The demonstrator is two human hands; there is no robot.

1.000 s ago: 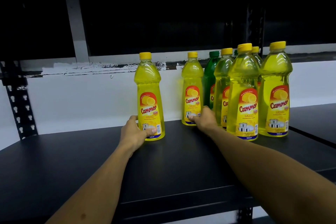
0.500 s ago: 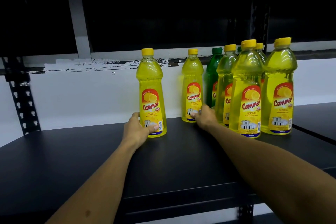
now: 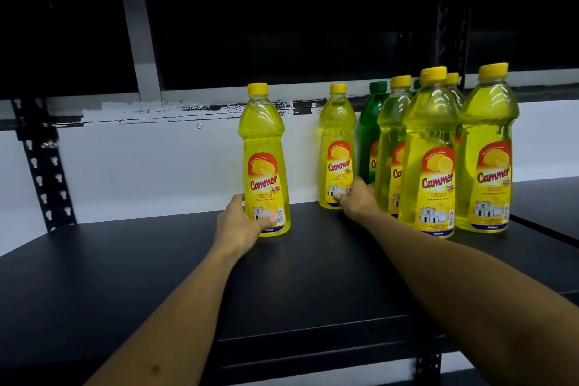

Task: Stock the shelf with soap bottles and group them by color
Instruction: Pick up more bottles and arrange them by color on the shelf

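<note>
A yellow soap bottle (image 3: 264, 147) stands upright on the black shelf (image 3: 156, 276), apart from the rest. My left hand (image 3: 241, 226) grips its base, thumb across the label. Further back against the wall stands a second yellow bottle (image 3: 336, 141); my right hand (image 3: 357, 202) holds its lower part with the fingers round the label. To the right stands a cluster of several yellow bottles (image 3: 430, 160), with a green bottle (image 3: 369, 131) partly hidden behind them.
A white wall panel (image 3: 141, 166) closes the back of the shelf. A black perforated upright (image 3: 44, 166) stands at the left. Another upright (image 3: 452, 9) rises behind the cluster. A second shelf board (image 3: 548, 200) adjoins at the right.
Both hands stay on their bottles. The left bottle has shifted slightly back and right. The view has drifted a little.
</note>
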